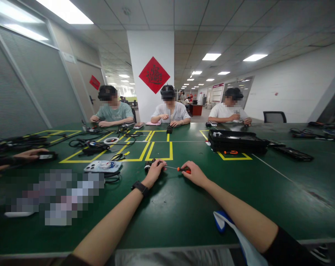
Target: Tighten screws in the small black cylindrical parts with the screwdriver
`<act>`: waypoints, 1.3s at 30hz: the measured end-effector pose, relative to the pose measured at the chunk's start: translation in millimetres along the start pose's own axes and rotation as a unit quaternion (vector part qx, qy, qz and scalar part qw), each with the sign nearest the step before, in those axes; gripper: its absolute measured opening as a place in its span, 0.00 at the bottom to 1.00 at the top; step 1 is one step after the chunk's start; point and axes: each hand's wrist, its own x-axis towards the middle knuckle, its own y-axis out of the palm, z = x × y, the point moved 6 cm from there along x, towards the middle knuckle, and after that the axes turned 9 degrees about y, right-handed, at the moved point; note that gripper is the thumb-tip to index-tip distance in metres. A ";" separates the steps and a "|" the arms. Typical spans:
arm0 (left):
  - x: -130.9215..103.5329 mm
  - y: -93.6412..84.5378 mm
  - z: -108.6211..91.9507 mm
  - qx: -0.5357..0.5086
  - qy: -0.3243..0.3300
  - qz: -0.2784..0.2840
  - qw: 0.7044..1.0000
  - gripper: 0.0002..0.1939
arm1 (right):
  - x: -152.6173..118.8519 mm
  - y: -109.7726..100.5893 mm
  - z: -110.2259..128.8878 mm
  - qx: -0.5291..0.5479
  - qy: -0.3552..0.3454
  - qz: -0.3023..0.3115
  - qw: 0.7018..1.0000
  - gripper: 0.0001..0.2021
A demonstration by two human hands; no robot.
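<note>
My left hand [156,171], with a dark watch on its wrist, is closed around a small black device [148,166] with a pale round part at its left end. Most of that device is hidden under the fingers. In my right hand [195,173] is a screwdriver [183,170] with an orange and black handle. Its thin shaft points left and reaches the fingers of my left hand; whether the tip touches the device cannot be made out. Left of my hands lies a phone in a pale blue case [103,166].
A black tray [236,141] stands at the right, an orange-handled tool [230,152] before it. Cables and a white tape roll [111,140] lie left. A blue-white strap [221,221] is near my right forearm. Three people sit opposite; another person's hand [31,154] is at left.
</note>
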 end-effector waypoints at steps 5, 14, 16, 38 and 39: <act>0.2 0.9 -4.0 0.049 0.039 0.012 0.998 0.12 | 0.8 3.8 -2.7 0.035 0.024 0.024 0.999 0.09; -2.1 -2.1 -11.8 0.096 0.065 0.015 0.993 0.12 | -0.1 0.9 1.3 0.014 0.017 0.027 0.999 0.07; -2.2 -2.0 -13.7 0.107 0.076 0.024 0.991 0.12 | -1.6 0.8 2.2 0.022 0.011 0.033 0.999 0.07; -3.0 -3.8 -11.0 0.128 0.088 0.014 0.988 0.09 | -5.2 7.3 2.6 0.132 0.032 0.081 0.987 0.06; -3.1 -3.9 -11.4 0.128 0.089 0.013 0.988 0.09 | -5.3 6.7 3.1 0.129 0.033 0.080 0.988 0.06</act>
